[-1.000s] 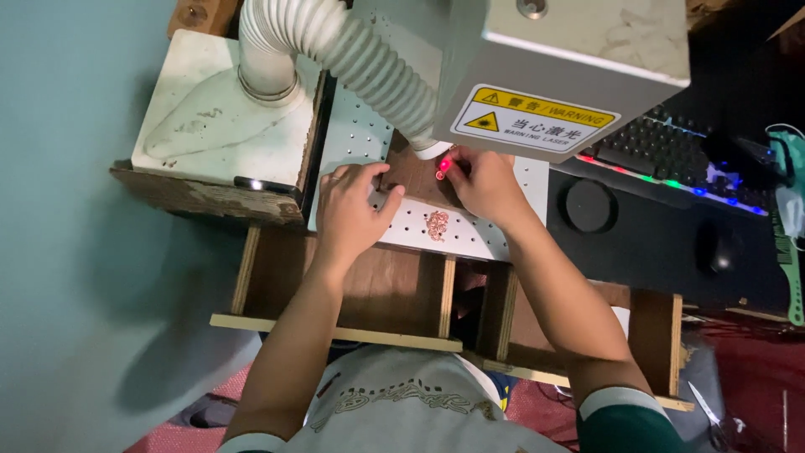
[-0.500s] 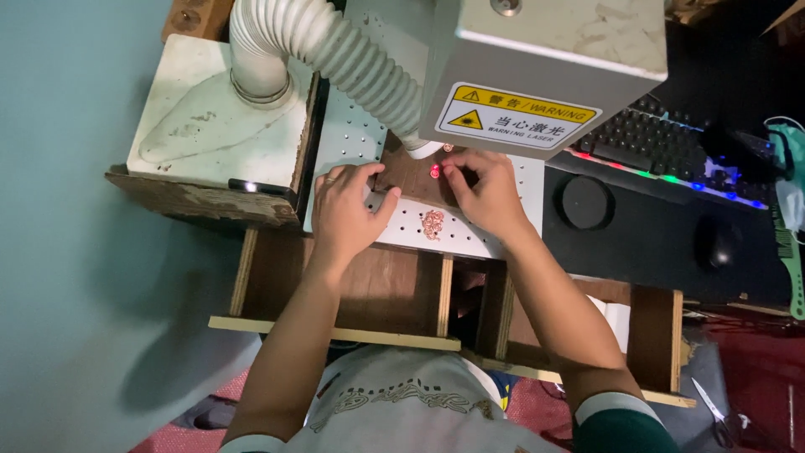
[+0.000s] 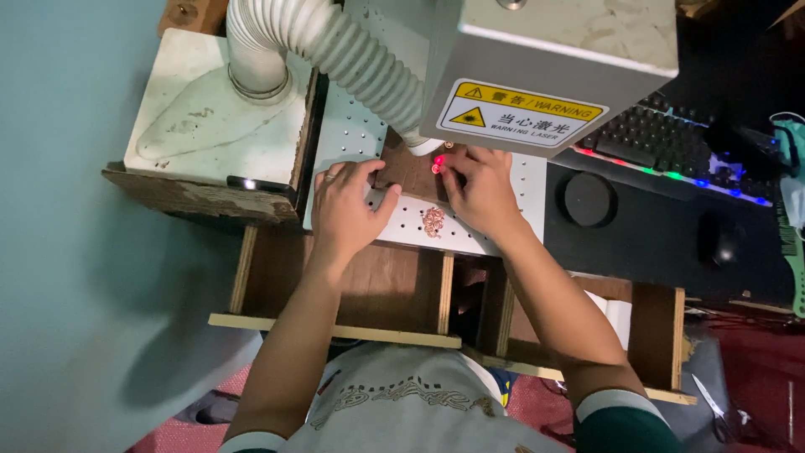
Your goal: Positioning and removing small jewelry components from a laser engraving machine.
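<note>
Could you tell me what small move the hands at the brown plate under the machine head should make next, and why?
Probably a slight nudge of the brown plate to centre it under the red light spot. The left hand steadies the plate's edge, the right hand has fingertips beside the spot, so positioning looks unfinished.

White perforated plate [image 3: 495, 231] dotted with holes; brown wooden block [image 3: 411, 172]; coppery small pieces [image 3: 433, 221] near front edge; red glow [image 3: 438, 164]; yellow warning label [image 3: 520, 113]; rainbow-lit black keyboard [image 3: 662, 147].

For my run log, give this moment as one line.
left hand: steadies brown wooden piece | right hand: at piece's red-lit spot | small coppery bits: between hands on perforated plate
</note>
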